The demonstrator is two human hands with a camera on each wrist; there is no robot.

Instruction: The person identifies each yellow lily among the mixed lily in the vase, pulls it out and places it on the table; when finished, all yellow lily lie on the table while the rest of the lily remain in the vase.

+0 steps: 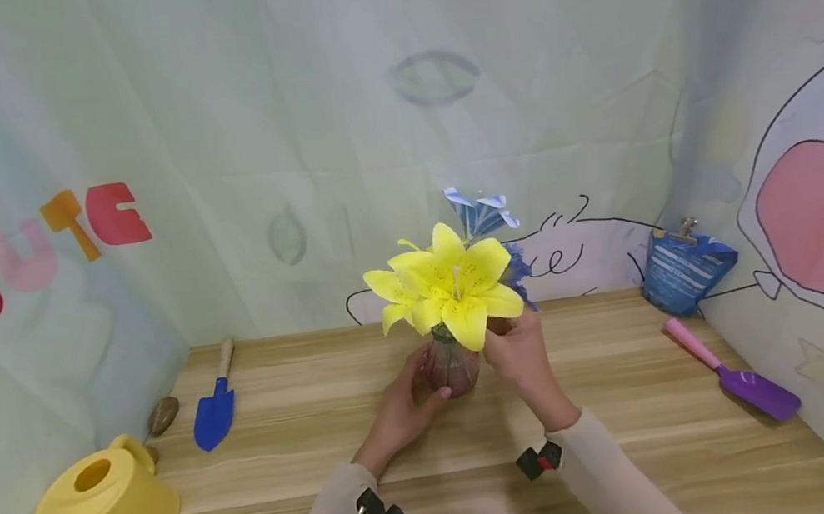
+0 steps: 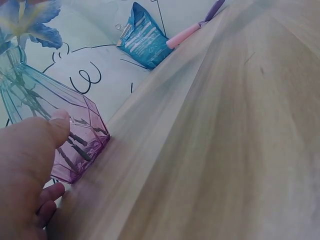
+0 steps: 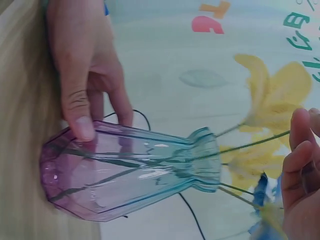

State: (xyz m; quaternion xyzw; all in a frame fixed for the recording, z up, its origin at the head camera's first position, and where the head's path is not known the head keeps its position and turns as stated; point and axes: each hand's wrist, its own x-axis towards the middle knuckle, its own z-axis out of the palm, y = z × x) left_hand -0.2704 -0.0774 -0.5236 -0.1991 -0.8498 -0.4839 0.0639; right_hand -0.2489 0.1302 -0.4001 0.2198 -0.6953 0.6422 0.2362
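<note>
Left hand [image 1: 401,409] has its thumb and fingers wrapped round the glass vase [image 1: 455,367], which sits on the desk [image 1: 313,460] between both hands. Right hand [image 1: 524,356] is curled by the flower stems [image 3: 255,142], honestly can't tell if it's pinching one. Yellow flowers [image 1: 431,280] hang just above the hands, blue ones [image 1: 483,216] poking up behind.

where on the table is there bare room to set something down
Bare wood lies between the blue trowel and left hand, and between the right hand and purple scoop. Crowded spots: around the translucent vase and by the yellow watering can and stone.
</note>
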